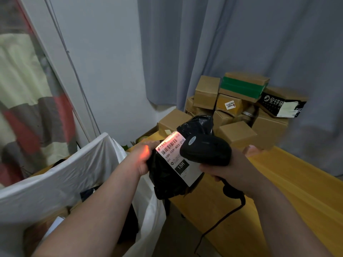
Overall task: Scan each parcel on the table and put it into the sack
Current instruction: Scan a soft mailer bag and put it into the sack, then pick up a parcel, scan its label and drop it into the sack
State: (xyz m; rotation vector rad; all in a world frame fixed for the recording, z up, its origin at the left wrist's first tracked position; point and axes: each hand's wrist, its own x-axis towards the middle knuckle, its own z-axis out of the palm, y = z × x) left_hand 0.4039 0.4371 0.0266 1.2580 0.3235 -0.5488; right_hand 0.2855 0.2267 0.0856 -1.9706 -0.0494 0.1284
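Hanging at the back is a big grey curtain (241, 43), and it covers the wall behind everything. A wide yellow bench (297, 182) runs under it, from the far corner down toward the person. To the left of the bench stands a big white sack (55, 173) with its mouth wide open. Something dark lies inside it, but it is too hard to tell what.

At the far end of the bench sits a pile of brown boxes (237, 134), stacked one on another. One box near the top has a green band (241, 88) on its side. Another box on the right is black (282, 104) with white writing.

Two bare arms reach out from the bottom of the view. The left hand (143, 156) is closed around the left edge of a black bag parcel (167, 179). The parcel is held up in the air, over the near edge of the bench and just beside the sack's mouth. The right hand (232, 173) is wrapped tight around the handle of a black scanner (206, 151). The scanner's head points at the parcel and sits very close to it. A thin black cord (219, 221) hangs down from the scanner's handle.

A white label (178, 158) is stuck on the front of the parcel. It has a barcode and black letters. A red light (167, 141) glows across the top of the label and spills onto the left hand.
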